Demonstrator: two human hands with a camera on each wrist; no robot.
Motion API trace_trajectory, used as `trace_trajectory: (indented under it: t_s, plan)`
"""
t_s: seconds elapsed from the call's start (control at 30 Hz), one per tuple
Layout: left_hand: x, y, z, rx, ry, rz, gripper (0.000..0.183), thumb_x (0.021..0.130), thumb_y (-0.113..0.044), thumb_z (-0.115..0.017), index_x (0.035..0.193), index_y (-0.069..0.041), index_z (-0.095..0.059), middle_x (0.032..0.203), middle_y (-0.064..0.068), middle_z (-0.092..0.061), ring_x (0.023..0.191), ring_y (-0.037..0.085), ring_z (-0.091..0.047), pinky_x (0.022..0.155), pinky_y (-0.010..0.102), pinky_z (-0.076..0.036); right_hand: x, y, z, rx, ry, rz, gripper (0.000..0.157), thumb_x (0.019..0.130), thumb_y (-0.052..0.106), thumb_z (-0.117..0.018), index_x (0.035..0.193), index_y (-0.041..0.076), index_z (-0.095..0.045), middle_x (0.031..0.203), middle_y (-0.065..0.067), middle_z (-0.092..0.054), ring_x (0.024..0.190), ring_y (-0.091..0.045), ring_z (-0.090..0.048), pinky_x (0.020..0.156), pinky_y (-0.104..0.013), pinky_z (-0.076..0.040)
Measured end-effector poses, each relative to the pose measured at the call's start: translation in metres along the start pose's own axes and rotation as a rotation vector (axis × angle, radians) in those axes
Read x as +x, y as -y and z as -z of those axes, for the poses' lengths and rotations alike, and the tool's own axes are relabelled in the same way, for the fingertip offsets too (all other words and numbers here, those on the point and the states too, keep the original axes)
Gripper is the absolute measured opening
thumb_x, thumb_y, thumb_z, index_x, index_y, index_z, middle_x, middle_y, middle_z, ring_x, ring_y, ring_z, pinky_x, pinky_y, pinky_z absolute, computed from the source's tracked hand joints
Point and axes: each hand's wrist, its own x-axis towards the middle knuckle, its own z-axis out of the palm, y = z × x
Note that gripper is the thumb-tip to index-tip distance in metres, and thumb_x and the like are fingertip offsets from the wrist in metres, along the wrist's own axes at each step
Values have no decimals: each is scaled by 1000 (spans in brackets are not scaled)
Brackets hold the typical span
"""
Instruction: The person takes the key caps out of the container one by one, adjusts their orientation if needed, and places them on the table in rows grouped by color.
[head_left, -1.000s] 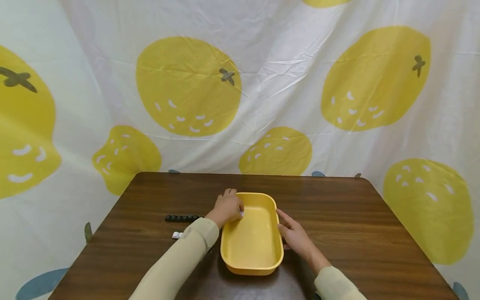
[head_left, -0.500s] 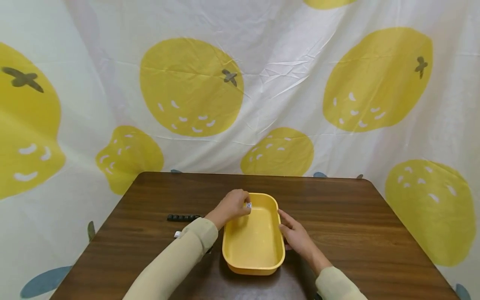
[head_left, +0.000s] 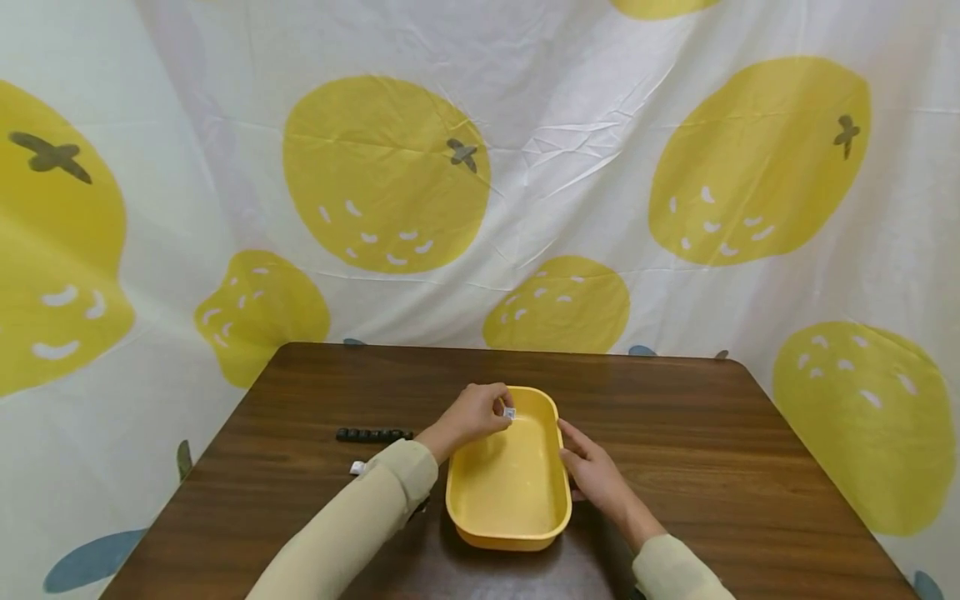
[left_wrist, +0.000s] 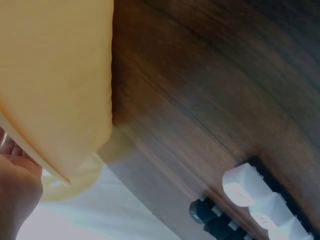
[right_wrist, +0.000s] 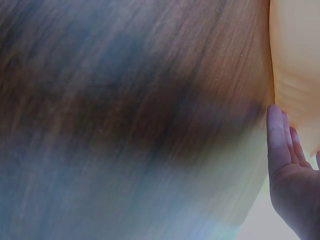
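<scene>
A yellow plastic basin stands on the table. Over its far left part, my left hand pinches a small white piece like a keycap, with a dark mark on its face. Along the basin's right side rests my right hand, its fingers straight against the outer wall; the right wrist view shows those fingers touching it from outside. In the left wrist view the left hand is partly behind the basin rim, and the pinched piece is hidden there.
Left of the basin lies a row of black keycap-like pieces. Nearer the person is a row of white keycap-like pieces on a black strip, mostly hidden by the left sleeve in the head view. A lemon-print cloth hangs behind the wooden table.
My left hand has moved right, from the basin's left rim to over its inside, carrying the white piece, which now shows more plainly. The right hand stays at the basin's side.
</scene>
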Motion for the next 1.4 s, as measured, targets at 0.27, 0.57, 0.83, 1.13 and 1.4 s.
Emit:
trace_trajectory:
  t_s: [0.27, 0.57, 0.83, 1.13, 1.4]
  plan:
    - [-3, 2, 4, -44, -5, 36, 9, 89, -10, -72, 97, -10, -67, 84, 2, -67, 77, 14, -62, 66, 26, -50, 0, 0, 0, 4, 5, 2, 53, 103, 9, -47, 154, 12, -37, 112, -21, -60, 82, -25, -66, 59, -42, -57]
    - [-6, 0, 5, -58, -26, 40, 6, 94, -18, -69, 93, -12, -69, 88, 4, -70, 80, 16, -64, 65, 26, -50, 4, -5, 0, -11, 7, 9, 53, 103, 10, -47, 154, 9, -35, 114, -23, -60, 86, -29, -65, 59, -44, -57]
    - [-7, 5, 7, -39, -16, -4, 25, 90, -13, -73, 112, 1, -73, 93, 6, -71, 84, 19, -64, 74, 28, -51, 2, -4, 1, -23, 8, 11, 52, 103, 11, -48, 154, 10, -36, 115, -21, -62, 85, -27, -65, 57, -43, -56]
    - [-19, 13, 19, -140, -73, 13, 16, 89, -10, -74, 104, -3, -75, 91, 3, -63, 76, 12, -58, 64, 24, -50, 0, -1, 0, -31, 8, 13, 52, 103, 11, -48, 154, 11, -37, 114, -20, -62, 83, -25, -65, 57, -42, -56]
    - [-36, 25, 35, -161, -97, 74, 25, 90, -7, -72, 114, 2, -71, 99, 6, -66, 83, 17, -60, 66, 27, -52, 0, 0, 0, -22, 13, 7, 52, 103, 10, -47, 154, 12, -36, 116, -21, -61, 84, -25, -66, 59, -42, -57]
